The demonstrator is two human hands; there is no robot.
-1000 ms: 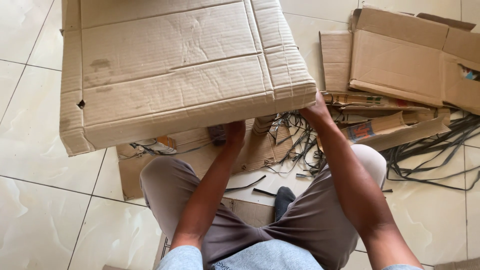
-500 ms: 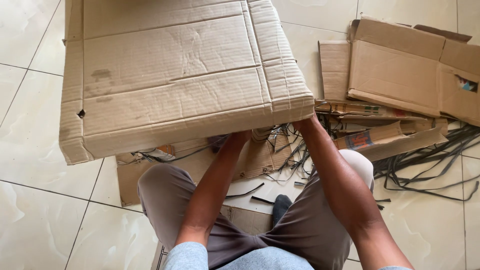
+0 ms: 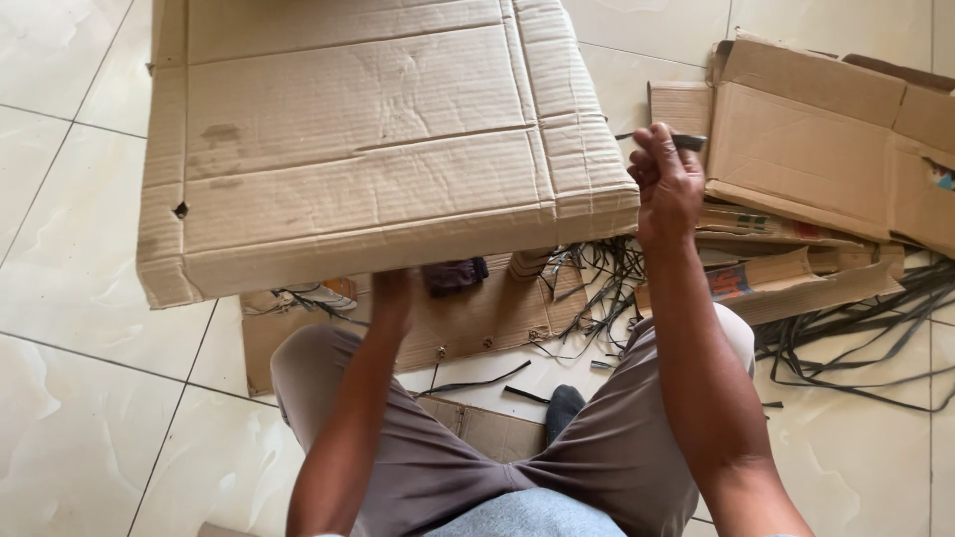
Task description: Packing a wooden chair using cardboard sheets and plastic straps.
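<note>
Above the lap, creased, stained flattened cardboard box [image 3: 368, 139].

A person seen from above, looking down their own body. Both forearms are bare, with no sleeves, watch or jewellery showing. The left hand [image 3: 393, 296] is mostly hidden from view; the right hand [image 3: 668, 184] shows its knuckles and bare fingers, with no rings. They wear brownish-grey trousers [image 3: 597, 457] of plain smooth fabric, creased at the knees. At the near edge is a light blue-grey shirt hem [image 3: 527, 515]. A dark grey sock [image 3: 564, 410] shows between the legs.
</note>
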